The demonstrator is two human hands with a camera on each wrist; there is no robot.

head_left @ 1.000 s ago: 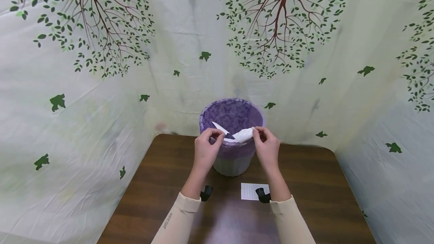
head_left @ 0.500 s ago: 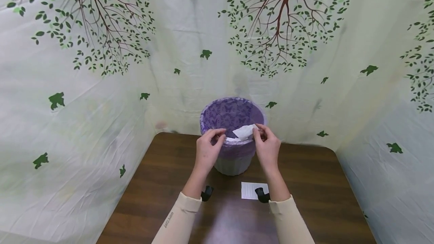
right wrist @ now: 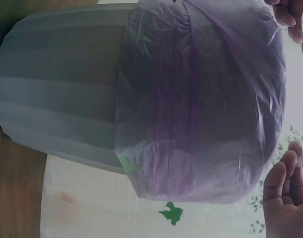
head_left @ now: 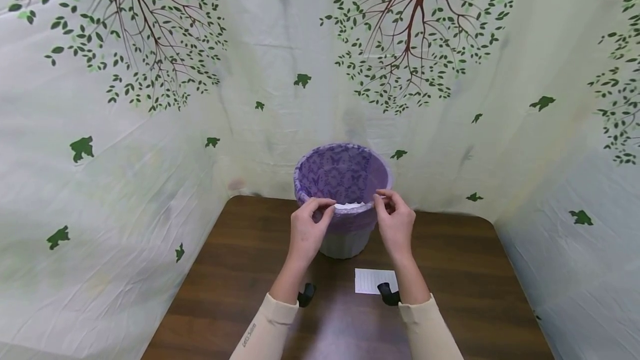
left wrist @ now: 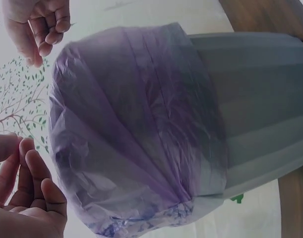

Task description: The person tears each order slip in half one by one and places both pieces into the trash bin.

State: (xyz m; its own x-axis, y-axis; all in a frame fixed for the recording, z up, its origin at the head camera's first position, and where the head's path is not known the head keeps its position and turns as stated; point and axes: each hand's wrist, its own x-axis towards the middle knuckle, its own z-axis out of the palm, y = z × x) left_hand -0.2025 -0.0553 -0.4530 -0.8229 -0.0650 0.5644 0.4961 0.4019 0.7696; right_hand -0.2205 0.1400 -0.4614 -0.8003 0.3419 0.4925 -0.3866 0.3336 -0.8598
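Note:
A grey bin (head_left: pixel 345 244) with a purple butterfly-patterned liner (head_left: pixel 340 171) stands on the table. White paper (head_left: pixel 350 206) shows just behind its front rim, between my hands. My left hand (head_left: pixel 311 225) is raised at the rim's front left, thumb and forefinger tips together. My right hand (head_left: pixel 396 222) mirrors it at the front right, fingers loosely bent. In the left wrist view, no paper shows in the left hand (left wrist: pixel 30 193), and the right hand (left wrist: pixel 42 25) has its fingers loose. The right wrist view shows bare fingertips on the right hand (right wrist: pixel 290 191) beyond the liner's edge.
A lined paper slip (head_left: pixel 367 281) lies on the brown wooden table (head_left: pixel 240 271), left of my right wrist. Black camera mounts (head_left: pixel 389 294) stick out from both wrists. A pale curtain (head_left: pixel 260 149) with printed trees and leaves surrounds the table.
White paper pieces between my hands have dropped into the bin, leaving a strip visible behind the front rim. Both hands have come slightly lower.

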